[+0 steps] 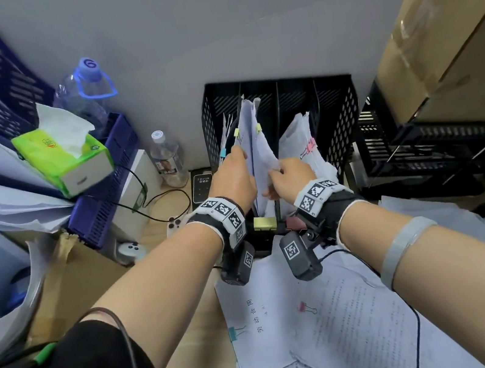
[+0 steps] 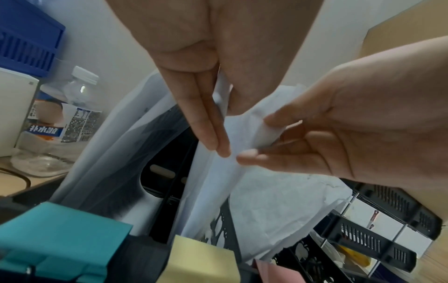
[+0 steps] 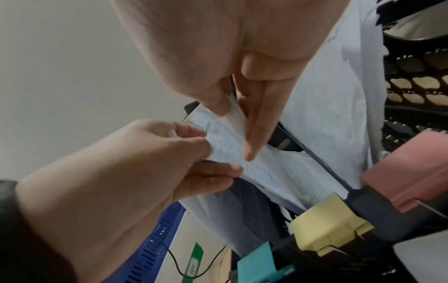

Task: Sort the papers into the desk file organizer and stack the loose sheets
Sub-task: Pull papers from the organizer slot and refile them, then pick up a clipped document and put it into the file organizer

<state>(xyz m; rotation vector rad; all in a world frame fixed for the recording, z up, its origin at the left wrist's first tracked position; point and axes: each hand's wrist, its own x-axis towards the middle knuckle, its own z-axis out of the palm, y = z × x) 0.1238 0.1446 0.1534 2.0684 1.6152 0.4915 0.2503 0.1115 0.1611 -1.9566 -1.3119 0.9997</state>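
Note:
The black mesh file organizer [image 1: 335,110] stands against the wall. A sheaf of white papers [image 1: 254,140] with small yellow clips stands in its second slot from the left. My left hand [image 1: 241,155] pinches the sheaf's left side, fingers straight down one face and thumb on the other [image 2: 223,130]. My right hand [image 1: 276,171] pinches the sheaf's right edge between thumb and forefinger [image 3: 236,134]. More papers with a pink clip [image 1: 311,144] lean in the slot to the right. Loose printed sheets [image 1: 338,322] lie on the desk under my forearms.
A green tissue box [image 1: 70,161] sits on a blue basket [image 1: 109,199] at the left, beside a small water bottle [image 1: 168,161]. Black stacked trays [image 1: 421,150] and a cardboard box [image 1: 451,36] are at the right. Yellow [image 1: 264,223] and pink tags mark the organizer's front.

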